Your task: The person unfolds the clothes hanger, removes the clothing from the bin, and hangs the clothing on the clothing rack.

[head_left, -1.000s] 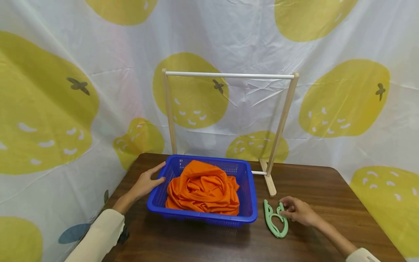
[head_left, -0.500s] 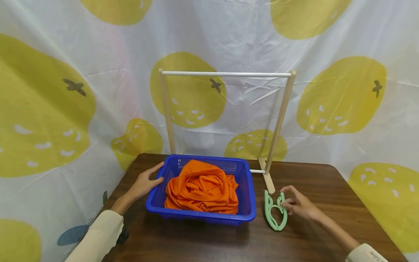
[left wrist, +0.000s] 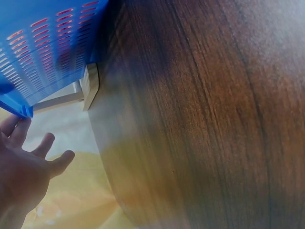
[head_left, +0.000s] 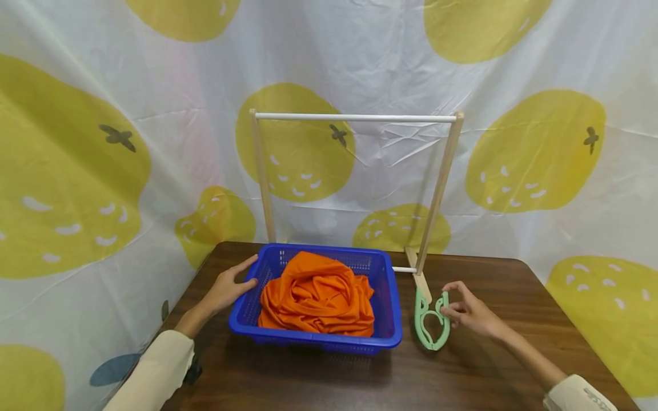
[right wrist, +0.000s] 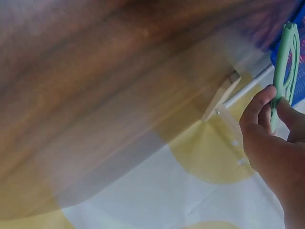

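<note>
My right hand (head_left: pixel 475 315) pinches a light green folding clothes hanger (head_left: pixel 433 338), folded up, by one arm. In the right wrist view the green hanger (right wrist: pixel 283 62) stands out from between thumb and fingers, off the tabletop. To its left is a blue plastic basket (head_left: pixel 329 341) with slotted walls. Inside the basket lies a crumpled orange cloth (head_left: pixel 319 297). My left hand (head_left: pixel 223 294) rests at the basket's left rim with fingers extended. From the left wrist view, the left fingertips (left wrist: pixel 23 123) touch the rim's corner.
Behind the basket stands a wooden rack (head_left: pixel 438 200) with a white top bar (head_left: pixel 354 118); its right foot lies just beyond the hanger. All of it is on a dark brown wooden table (head_left: pixel 493 285). A white curtain (head_left: pixel 401 68) with yellow fruit prints hangs behind.
The right hand has lifted the hanger and carried it a little away from me, toward the rack's right foot. The left hand stays at the basket rim.
</note>
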`<action>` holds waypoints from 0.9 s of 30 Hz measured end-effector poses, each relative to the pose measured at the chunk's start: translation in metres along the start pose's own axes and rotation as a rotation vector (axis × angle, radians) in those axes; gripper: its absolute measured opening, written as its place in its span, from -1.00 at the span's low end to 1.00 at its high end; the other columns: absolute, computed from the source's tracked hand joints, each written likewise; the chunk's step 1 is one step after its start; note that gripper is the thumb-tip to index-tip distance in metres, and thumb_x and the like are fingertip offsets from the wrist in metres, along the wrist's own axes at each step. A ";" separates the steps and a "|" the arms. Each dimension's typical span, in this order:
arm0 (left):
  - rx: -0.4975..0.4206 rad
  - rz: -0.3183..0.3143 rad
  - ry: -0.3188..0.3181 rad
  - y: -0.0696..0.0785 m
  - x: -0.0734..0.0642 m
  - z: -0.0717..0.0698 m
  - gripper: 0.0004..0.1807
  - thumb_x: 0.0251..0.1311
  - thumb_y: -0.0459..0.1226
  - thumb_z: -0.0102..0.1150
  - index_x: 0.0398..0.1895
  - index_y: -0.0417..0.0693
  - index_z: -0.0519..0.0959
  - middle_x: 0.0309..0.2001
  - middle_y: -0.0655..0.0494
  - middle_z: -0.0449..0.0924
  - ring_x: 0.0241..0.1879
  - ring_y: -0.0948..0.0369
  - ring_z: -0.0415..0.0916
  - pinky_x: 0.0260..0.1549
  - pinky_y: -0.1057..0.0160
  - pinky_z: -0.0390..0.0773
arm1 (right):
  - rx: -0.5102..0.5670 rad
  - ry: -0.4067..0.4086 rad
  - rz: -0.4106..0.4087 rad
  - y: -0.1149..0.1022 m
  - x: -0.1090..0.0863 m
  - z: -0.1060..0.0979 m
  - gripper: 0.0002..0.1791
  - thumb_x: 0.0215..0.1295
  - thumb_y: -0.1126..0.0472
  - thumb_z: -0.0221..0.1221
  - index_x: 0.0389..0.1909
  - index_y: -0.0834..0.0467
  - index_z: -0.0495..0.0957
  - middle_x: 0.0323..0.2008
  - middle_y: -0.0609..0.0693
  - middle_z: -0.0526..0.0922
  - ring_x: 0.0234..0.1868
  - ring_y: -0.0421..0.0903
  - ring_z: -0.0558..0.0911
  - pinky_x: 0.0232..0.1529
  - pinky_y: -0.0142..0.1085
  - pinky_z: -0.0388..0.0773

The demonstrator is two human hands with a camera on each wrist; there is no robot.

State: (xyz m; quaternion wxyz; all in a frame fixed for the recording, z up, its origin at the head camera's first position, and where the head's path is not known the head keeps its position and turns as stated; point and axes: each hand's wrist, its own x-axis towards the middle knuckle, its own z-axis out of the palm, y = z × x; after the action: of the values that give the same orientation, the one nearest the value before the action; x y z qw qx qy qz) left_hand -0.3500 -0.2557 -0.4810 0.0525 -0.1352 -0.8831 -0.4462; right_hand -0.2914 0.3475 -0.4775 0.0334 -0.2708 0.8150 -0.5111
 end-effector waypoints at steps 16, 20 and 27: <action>0.008 0.001 -0.001 0.000 0.000 0.000 -0.29 0.41 -0.23 0.28 0.59 0.05 0.31 0.52 -0.20 0.29 0.40 -0.22 0.36 0.28 -0.24 0.42 | -0.098 0.061 0.001 -0.035 0.024 -0.026 -0.49 0.49 0.48 0.14 0.25 0.31 0.06 -0.47 0.15 0.62 -0.51 -0.18 0.56 -0.46 -0.27 0.55; 0.002 -0.001 -0.001 0.001 0.000 -0.001 -0.28 0.40 -0.22 0.30 0.59 0.05 0.31 0.51 -0.21 0.30 0.35 -0.22 0.42 0.22 -0.20 0.49 | -0.118 0.062 0.006 -0.045 0.034 -0.033 -0.42 0.47 0.47 0.17 0.29 0.38 0.02 -0.43 0.14 0.67 -0.49 -0.16 0.58 -0.45 -0.29 0.53; 0.002 -0.015 -0.011 0.001 0.001 -0.001 -0.28 0.40 -0.21 0.30 0.59 0.07 0.31 0.51 -0.24 0.28 0.19 -0.17 0.58 0.02 -0.05 0.65 | -0.123 0.058 0.019 -0.063 0.051 -0.040 -0.37 0.43 0.44 0.24 0.28 0.33 0.01 -0.33 0.32 0.71 -0.46 -0.15 0.65 -0.41 -0.29 0.58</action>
State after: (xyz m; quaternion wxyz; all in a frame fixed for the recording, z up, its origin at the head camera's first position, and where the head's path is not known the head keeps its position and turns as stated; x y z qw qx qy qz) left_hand -0.3504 -0.2555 -0.4796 0.0446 -0.1311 -0.8847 -0.4451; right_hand -0.3226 0.3348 -0.3933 -0.0023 -0.2498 0.8480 -0.4674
